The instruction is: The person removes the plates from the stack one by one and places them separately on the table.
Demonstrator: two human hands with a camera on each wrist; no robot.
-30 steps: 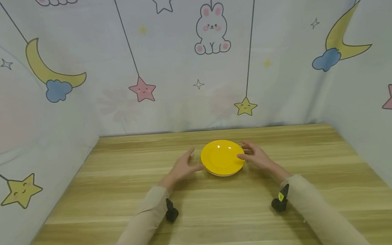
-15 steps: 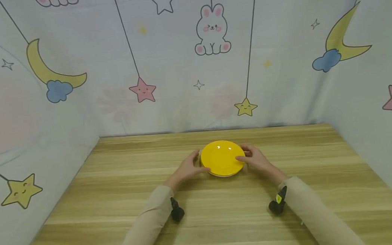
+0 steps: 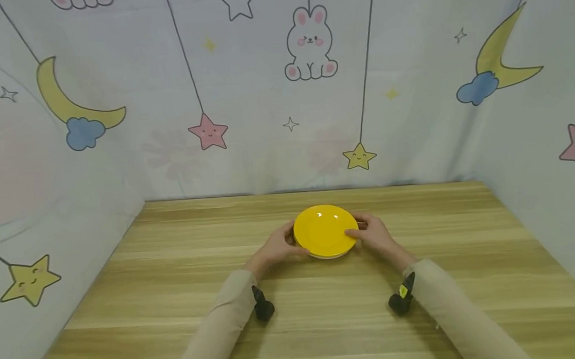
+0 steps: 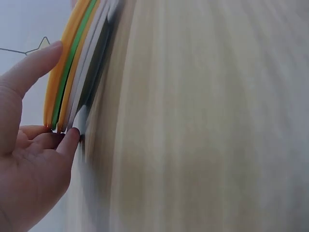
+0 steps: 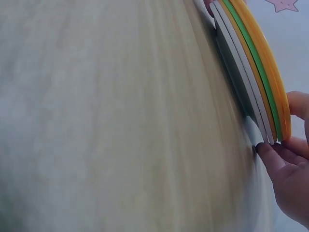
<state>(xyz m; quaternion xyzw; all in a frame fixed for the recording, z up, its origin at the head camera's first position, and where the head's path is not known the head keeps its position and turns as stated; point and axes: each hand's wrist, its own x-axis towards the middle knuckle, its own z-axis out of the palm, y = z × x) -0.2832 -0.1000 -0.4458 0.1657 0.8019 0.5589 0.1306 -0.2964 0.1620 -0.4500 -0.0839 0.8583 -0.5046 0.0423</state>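
Note:
A stack of several plates lies on the wooden table, its top a glossy yellow plate (image 3: 324, 231). Seen edge-on in the left wrist view, a green plate (image 4: 72, 60) sits just under the yellow one, with another yellow layer and white rims (image 5: 244, 63) below. My left hand (image 3: 278, 246) holds the stack's left side, thumb on the top plate's rim and fingers at the lower edges. On the right side my right hand (image 3: 377, 236) grips it likewise, its thumb lying over the yellow rim and fingertips against the white rims.
The wooden table (image 3: 186, 295) runs back to a hanging cloth (image 3: 252, 83) printed with a rabbit, moons and stars. Cloth also closes off the left and right sides. Small black wrist cameras (image 3: 263, 307) hang beneath both sleeves.
Both hands have moved inward to the plate stack, and the fingers have closed around its left and right edges. The stack itself stays in nearly the same place.

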